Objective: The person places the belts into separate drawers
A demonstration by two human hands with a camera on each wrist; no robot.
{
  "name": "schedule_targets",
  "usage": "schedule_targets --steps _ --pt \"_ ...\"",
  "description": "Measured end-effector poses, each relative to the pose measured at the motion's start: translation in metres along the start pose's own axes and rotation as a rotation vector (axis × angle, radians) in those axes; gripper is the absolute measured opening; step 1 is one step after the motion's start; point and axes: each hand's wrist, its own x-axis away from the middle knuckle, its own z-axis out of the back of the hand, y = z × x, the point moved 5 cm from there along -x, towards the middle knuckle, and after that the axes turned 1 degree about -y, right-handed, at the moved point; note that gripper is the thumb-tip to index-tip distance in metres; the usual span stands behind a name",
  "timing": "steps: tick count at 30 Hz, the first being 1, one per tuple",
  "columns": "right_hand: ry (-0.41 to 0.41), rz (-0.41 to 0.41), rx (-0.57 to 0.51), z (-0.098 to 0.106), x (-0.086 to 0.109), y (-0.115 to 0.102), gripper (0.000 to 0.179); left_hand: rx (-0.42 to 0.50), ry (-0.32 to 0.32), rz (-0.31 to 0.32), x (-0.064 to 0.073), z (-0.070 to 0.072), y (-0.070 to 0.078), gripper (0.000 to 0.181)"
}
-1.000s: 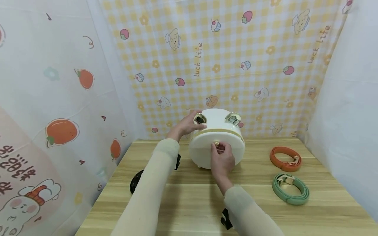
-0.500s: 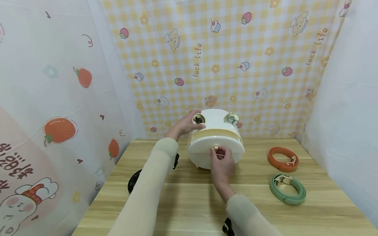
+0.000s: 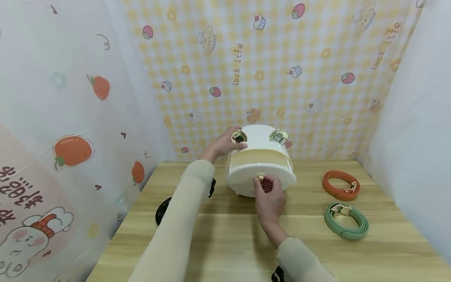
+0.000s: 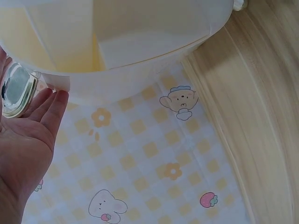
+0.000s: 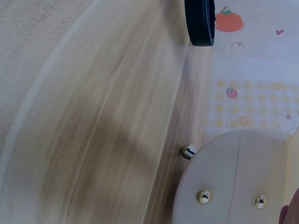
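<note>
A white rounded storage box [image 3: 258,135] with two round gold-rimmed eyes on top stands at the middle of the table. Its upper drawer [image 3: 244,174] is pulled partway out, showing a cream-yellow inside. My right hand [image 3: 269,199] pinches the gold drawer knob [image 3: 261,178]; only a sliver of that hand's fingers [image 5: 293,210] shows in the right wrist view. There, a lower gold knob [image 5: 204,196] also shows. My left hand [image 3: 223,145] grips the box around its left eye [image 3: 239,136], fingertips touching the white side in the left wrist view.
On the right of the wooden table [image 3: 232,243] lie a coiled orange belt [image 3: 341,185] and a coiled green belt [image 3: 346,220]. A shiny black object [image 3: 162,211] is partly hidden by my left sleeve. Patterned cloth [image 3: 267,51] hangs behind the box.
The upper drawer, first closed, has slid outward toward me with my right hand on its knob. The gap above its front has widened. My left hand has stayed on the box.
</note>
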Motion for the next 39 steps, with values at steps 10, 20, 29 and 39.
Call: schedule_targets --steps 10,20,29,39 --pt "-0.036 -0.014 -0.064 0.008 0.004 -0.004 0.027 -0.009 -0.021 0.0 -0.002 0.003 0.004 0.082" --pt "-0.015 0.053 -0.061 0.013 0.011 -0.008 0.026 -0.014 -0.015 -0.017 -0.004 0.006 0.009 0.082" --pt "-0.001 0.056 -0.066 0.016 0.021 -0.005 0.026 -0.011 -0.037 -0.006 -0.002 0.003 0.005 0.083" --pt "0.011 0.077 -0.057 0.02 0.028 -0.003 0.026 -0.024 -0.047 0.006 0.0 0.0 0.004 0.084"
